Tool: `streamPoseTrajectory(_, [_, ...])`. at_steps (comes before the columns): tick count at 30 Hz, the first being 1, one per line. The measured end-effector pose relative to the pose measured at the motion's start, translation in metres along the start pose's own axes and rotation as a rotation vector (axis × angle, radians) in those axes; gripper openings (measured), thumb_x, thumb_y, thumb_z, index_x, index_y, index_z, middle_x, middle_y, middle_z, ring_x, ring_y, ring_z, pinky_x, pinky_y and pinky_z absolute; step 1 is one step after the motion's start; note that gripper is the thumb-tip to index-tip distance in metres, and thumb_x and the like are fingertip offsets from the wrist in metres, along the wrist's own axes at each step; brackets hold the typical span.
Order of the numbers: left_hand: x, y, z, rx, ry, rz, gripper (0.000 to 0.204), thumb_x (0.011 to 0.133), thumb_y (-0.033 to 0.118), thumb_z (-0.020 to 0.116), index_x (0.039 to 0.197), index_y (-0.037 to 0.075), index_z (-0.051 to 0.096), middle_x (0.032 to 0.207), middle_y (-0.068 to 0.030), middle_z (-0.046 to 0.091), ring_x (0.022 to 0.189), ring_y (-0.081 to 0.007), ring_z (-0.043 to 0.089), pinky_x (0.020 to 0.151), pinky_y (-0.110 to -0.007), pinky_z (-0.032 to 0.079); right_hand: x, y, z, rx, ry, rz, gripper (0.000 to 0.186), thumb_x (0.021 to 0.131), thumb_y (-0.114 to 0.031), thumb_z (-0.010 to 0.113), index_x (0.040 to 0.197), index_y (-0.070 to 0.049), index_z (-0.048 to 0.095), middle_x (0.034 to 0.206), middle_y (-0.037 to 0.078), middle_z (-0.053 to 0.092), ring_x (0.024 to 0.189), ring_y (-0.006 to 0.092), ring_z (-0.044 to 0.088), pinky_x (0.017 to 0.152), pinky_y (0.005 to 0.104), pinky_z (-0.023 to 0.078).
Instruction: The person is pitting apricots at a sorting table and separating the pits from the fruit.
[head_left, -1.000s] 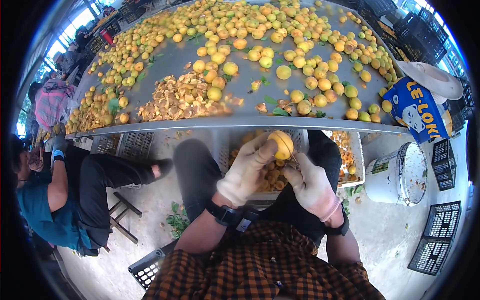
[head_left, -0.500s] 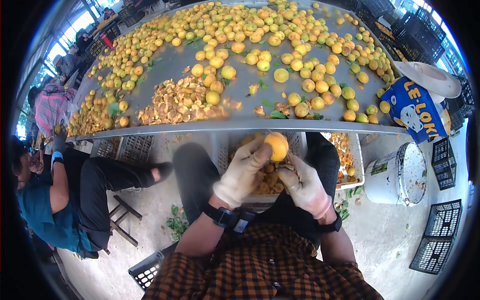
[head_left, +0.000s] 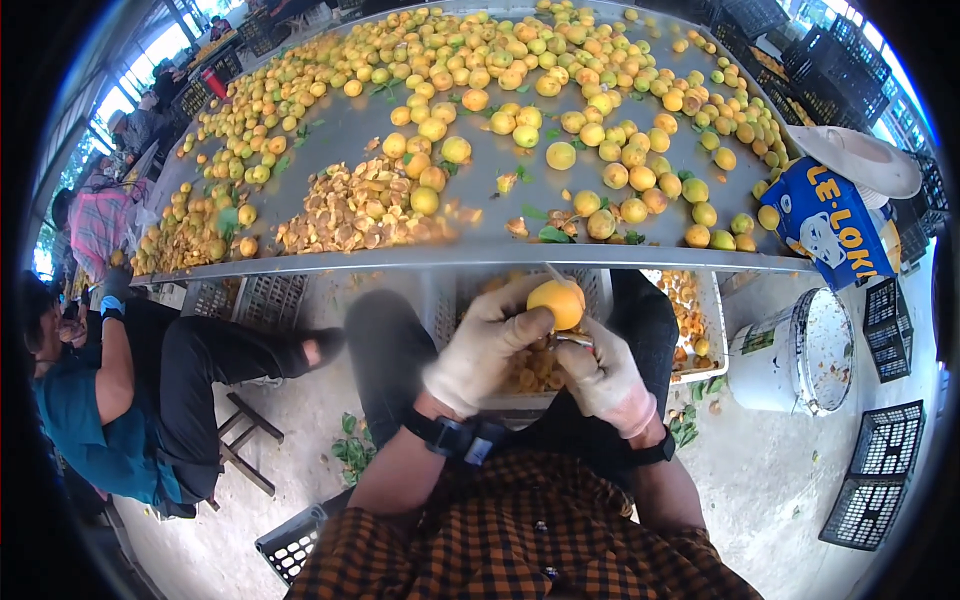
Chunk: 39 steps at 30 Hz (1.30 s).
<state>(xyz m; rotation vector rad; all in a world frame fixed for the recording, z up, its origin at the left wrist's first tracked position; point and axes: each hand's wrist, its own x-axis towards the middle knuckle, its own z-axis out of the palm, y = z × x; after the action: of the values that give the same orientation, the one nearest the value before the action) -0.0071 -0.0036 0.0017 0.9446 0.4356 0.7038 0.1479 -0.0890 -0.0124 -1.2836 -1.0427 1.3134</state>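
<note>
Over my lap, my gloved left hand (head_left: 484, 352) is closed on a yellow-orange apricot-like fruit (head_left: 556, 304), its thumb pressed along the side. Just right of it and below, my gloved right hand (head_left: 606, 380) pinches a small metal tool (head_left: 573, 338) against the fruit's underside. Most of that tool is hidden by fingers, so its kind is unclear. Under both hands, between my knees, stands a crate (head_left: 598, 291) with cut orange pieces (head_left: 530, 380) in it, partly covered by the gloves.
A metal table (head_left: 480, 215) ahead carries many whole fruits and a heap of cut pieces (head_left: 355, 208). At right are a white tray (head_left: 718, 345), a white bucket (head_left: 775, 345), a blue box (head_left: 830, 220) and black crates (head_left: 885, 450). A co-worker (head_left: 120, 390) sits at left.
The fruit has tipped and shifted slightly down and right between my hands. More of the metal tool shows by my right fingers. The co-worker's raised arm has moved a little.
</note>
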Motion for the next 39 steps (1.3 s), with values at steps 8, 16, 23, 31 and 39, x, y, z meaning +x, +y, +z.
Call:
streamPoseTrajectory(8, [-0.003,-0.015,-0.010,0.056,0.013,-0.037,0.056,0.078,0.023,0.074,0.124,-0.001,0.055,0.115,-0.0058,0.060,0.104,-0.0146,0.056,0.093,-0.027,0.043,0.005,-0.001,-0.002,-0.173,-0.027,0.002,0.032,0.088,-0.022,0.064,0.111,0.000,0.058,0.078,0.006,0.063,0.073,0.0096,0.056,0.068,0.0260,0.048])
streamPoseTrajectory(16, [-0.006,0.016,-0.015,0.199,0.010,-0.138,0.058,0.078,0.031,0.077,0.121,-0.002,0.056,0.106,-0.0051,0.064,0.102,-0.0143,0.058,0.092,-0.026,0.044,0.005,-0.001,-0.022,-0.578,-0.082,-0.272,0.031,0.087,-0.025,0.067,0.101,0.001,0.057,0.075,0.024,0.057,0.070,0.0398,0.058,0.058,0.0354,0.048])
streamPoseTrajectory(23, [-0.003,0.009,-0.007,0.074,0.023,-0.170,0.044,0.086,0.017,0.065,0.125,-0.001,0.053,0.102,-0.0075,0.064,0.090,-0.0160,0.063,0.072,-0.026,0.052,0.005,-0.013,-0.018,0.116,0.221,-0.063,0.018,0.091,-0.018,0.060,0.091,0.000,0.056,0.057,0.009,0.055,0.044,0.0194,0.053,0.043,0.0279,0.041])
streamPoseTrajectory(31, [0.006,-0.020,0.008,-0.457,0.005,-0.313,0.034,0.093,0.024,0.052,0.115,-0.002,0.056,0.102,-0.0131,0.064,0.080,-0.0188,0.063,0.068,-0.026,0.052,0.026,-0.067,-0.005,0.669,0.379,-0.534,0.038,0.097,-0.041,0.047,0.092,-0.005,0.057,0.048,-0.001,0.037,0.030,0.0098,0.026,0.030,0.0261,0.021])
streamPoseTrajectory(39, [0.005,-0.031,0.008,-0.572,0.064,-0.379,0.033,0.095,0.025,0.048,0.110,-0.003,0.056,0.098,-0.0181,0.064,0.075,-0.0204,0.063,0.060,-0.027,0.050,0.038,-0.064,0.012,0.482,0.518,-0.640,0.037,0.099,-0.036,0.044,0.100,-0.002,0.058,0.050,0.002,0.041,0.031,0.0108,0.030,0.031,0.0273,0.025])
